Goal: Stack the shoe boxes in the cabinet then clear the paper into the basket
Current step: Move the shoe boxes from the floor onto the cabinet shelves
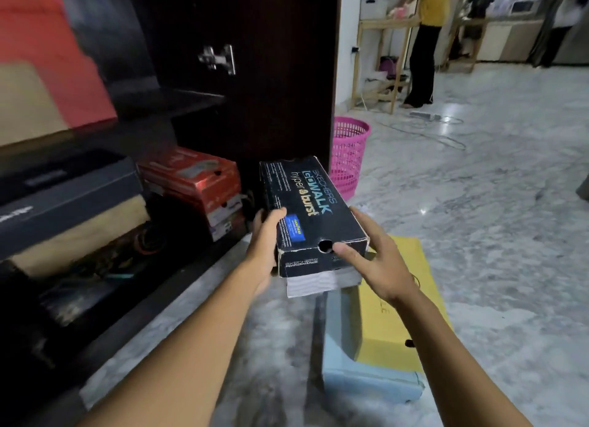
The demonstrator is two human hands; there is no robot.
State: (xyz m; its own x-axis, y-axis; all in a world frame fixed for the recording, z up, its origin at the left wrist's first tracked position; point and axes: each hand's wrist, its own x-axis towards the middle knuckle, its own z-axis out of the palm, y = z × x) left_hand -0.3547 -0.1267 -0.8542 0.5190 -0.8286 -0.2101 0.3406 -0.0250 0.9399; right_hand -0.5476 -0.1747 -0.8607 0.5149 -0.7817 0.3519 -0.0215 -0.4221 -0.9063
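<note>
A black shoe box with blue and yellow lettering is held up in front of the dark cabinet. My left hand grips its left side, thumb on the lid. My right hand holds the near right corner, thumb by the round hole in its end. Below it on the floor lies a yellow box on top of a light blue box. Red shoe boxes are stacked on the cabinet's bottom shelf. The pink basket stands on the floor beside the cabinet. A bit of white paper shows behind the black box.
A dark grey box over a tan box sits on the left of the shelf, with a red and a tan box above. A person stands at a wooden table far right. Cables and a power strip lie on the marble floor.
</note>
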